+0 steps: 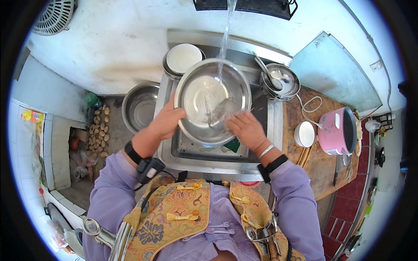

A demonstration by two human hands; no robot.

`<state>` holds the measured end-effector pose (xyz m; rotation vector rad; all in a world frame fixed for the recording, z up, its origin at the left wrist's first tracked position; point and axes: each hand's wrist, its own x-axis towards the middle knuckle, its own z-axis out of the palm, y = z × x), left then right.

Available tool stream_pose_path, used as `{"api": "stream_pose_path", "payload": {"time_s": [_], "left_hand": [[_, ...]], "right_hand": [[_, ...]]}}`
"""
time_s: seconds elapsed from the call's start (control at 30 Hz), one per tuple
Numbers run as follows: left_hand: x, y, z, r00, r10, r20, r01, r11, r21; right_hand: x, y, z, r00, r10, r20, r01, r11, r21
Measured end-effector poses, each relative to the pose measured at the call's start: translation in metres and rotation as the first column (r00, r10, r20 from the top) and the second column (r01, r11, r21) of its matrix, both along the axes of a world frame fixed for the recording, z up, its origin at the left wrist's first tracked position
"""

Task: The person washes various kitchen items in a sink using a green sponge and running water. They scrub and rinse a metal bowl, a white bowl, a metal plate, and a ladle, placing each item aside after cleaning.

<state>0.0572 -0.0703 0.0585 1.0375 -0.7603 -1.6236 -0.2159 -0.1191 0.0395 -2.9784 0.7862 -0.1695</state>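
Over a stainless steel sink (209, 155), my left hand (168, 119) grips the left rim of a round metal basin (197, 98), tilted under a stream of running water (225, 36). My right hand (245, 129) lies at the basin's lower right, its fingers over the rim and blurred; a greyish blurred thing, perhaps a steel scourer or splashing water, shows by the fingertips. Whether that hand holds it, I cannot tell. A green piece (232, 145) lies in the sink below the basin.
White bowl (184, 58) on stacked metal bowls, back left; large metal basin (140, 107) at left, potatoes (99, 130) on the floor beyond. Metal bowls with a ladle (272, 78) stand back right. A wooden table (321, 173) holds a pink rice cooker (333, 130), white cup (304, 134), chopsticks (304, 156) and knife (336, 173).
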Motion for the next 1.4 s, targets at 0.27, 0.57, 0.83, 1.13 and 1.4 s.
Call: {"api": "stream_pose_path", "payload": {"time_s": [0.27,0.57,0.83,1.13,1.4], "left_hand": [[-0.051,0.001,0.002,0.956,0.292,-0.033,-0.293,0.955,-0.037],[-0.024,0.008,0.001,0.95,0.216,0.225,-0.149,0.948,-0.28],[-0.012,0.003,-0.008,0.966,0.162,0.201,-0.116,0.968,-0.22],[-0.019,-0.024,-0.041,0.975,0.163,0.15,-0.16,0.987,-0.035],[-0.028,-0.038,-0.062,0.969,-0.034,0.245,0.049,0.997,-0.055]], "right_hand": [[0.034,0.027,-0.013,0.941,-0.066,0.331,0.024,0.991,0.13],[-0.007,0.006,-0.026,0.898,-0.407,0.167,0.437,0.868,-0.235],[-0.009,-0.002,-0.041,0.384,-0.923,-0.034,-0.055,-0.06,0.997],[-0.037,-0.008,-0.039,0.251,-0.849,0.465,0.317,0.526,0.789],[-0.051,0.0,0.006,0.479,-0.461,0.747,0.506,0.84,0.194]]}}
